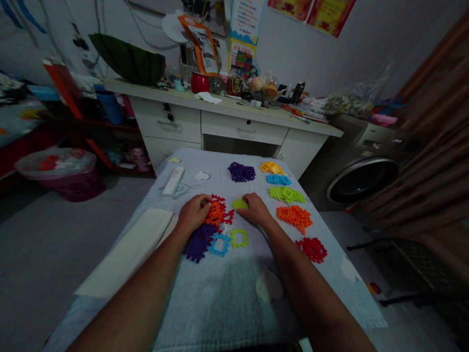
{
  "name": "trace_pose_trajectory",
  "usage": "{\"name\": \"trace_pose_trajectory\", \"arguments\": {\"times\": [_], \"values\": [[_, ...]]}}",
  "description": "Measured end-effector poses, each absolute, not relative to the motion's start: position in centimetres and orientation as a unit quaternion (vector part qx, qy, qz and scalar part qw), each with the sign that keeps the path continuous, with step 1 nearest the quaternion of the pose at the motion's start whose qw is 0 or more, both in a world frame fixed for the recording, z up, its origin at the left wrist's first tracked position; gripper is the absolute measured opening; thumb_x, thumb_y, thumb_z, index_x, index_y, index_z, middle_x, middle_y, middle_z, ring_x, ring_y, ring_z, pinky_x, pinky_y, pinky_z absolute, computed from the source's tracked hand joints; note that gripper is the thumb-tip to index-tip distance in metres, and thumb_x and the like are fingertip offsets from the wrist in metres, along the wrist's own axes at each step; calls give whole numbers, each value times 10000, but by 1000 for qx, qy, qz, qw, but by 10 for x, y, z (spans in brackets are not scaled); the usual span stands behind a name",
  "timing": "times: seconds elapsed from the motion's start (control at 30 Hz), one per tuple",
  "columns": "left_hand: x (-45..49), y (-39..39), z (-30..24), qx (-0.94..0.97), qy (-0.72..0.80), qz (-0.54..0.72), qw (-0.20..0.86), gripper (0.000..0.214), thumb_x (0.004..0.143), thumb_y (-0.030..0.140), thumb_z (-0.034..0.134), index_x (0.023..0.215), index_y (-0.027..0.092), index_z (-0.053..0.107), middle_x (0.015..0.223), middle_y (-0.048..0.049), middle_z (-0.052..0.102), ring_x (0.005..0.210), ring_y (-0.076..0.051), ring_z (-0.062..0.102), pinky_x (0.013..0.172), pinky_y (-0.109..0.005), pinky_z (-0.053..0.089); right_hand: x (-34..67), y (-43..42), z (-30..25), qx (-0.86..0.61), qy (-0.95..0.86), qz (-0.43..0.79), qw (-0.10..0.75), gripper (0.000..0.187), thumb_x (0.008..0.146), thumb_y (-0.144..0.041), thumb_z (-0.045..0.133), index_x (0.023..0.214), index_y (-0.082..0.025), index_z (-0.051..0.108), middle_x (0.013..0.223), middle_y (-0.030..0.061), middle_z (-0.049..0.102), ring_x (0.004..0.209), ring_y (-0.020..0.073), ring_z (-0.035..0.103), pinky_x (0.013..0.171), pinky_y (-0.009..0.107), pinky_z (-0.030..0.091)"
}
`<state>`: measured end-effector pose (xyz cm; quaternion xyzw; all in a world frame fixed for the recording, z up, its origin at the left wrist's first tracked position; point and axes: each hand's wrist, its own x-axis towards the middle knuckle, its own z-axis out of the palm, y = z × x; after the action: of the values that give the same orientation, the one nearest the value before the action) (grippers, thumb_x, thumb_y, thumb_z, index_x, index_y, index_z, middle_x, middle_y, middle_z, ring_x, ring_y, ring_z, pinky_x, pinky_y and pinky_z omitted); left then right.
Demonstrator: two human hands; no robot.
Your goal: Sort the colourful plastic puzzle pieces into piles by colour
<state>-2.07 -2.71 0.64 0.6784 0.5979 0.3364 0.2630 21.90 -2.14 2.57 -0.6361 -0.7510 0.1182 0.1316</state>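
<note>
While pieces (242, 172) dot cloth (220, 288), a desk (227, 122) stands behind.

White desk (223, 121) at 12 o'clock, bearing red pot (200, 82) and jar (235, 84). Washing machine (340, 149) at 3 o'clock, clear bag (351, 104) on top; lined bin (71, 187) at 9 o'clock.

Illumination is reading dim and cool, with the lower-left floor (40, 254) sinking toward black. The pale wall (315, 54) is showing lighter. A broad, soft-edged shadow is darkening the near part of the tablecloth (238, 303). The washer door's rim (330, 189) is catching faint highlights. Wide-angle distortion is tilting the curtain (428, 127) outward; edge detail is softening. Individual outlines are blurring together within the red pieces (312, 249).
</note>
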Motion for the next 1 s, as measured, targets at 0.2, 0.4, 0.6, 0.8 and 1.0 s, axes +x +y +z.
{"name": "trace_pose_trajectory", "arguments": {"times": [0.2,0.4,0.6,0.8,1.0], "values": [[-21,-27,5,681,600,332,257,256,796,302,508,987,232,663,796,5,672,762,-176,629,697,-278,454,214,-28,32,-620,-774,89,94,412,772,-338,684,1139,-157,639,1071,133,625,978,244,569,845,341,439],[-23,-25,2,684,600,327,254,283,804,318,501,1016,225,664,797,-4,675,765,-184,626,683,-282,447,239,-25,46,-629,-761,95,128,428,753,-248,721,1161,-150,638,1096,123,647,988,214,594,881,324,449],[-22,-26,4,684,603,324,253,299,796,323,499,1020,221,668,809,-9,677,772,-187,625,699,-285,450,339,-14,74,-738,-640,61,203,320,796,-246,687,1100,-150,670,1112,96,683,965,190,627,863,303,456],[-23,-25,4,685,602,325,250,310,787,330,504,1024,221,670,838,-14,686,778,-187,629,707,-283,459,410,-9,67,-821,-545,20,170,315,788,-273,692,1061,-116,697,1020,108,714,862,182,651,704,246,442],[-23,-26,5,683,608,324,243,312,781,331,514,1030,235,677,853,-6,693,765,-180,626,710,-280,458,412,-4,53,-832,-531,7,160,265,770,-307,687,955,-124,736,915,99,728,796,179,651,654,241,426]]}}
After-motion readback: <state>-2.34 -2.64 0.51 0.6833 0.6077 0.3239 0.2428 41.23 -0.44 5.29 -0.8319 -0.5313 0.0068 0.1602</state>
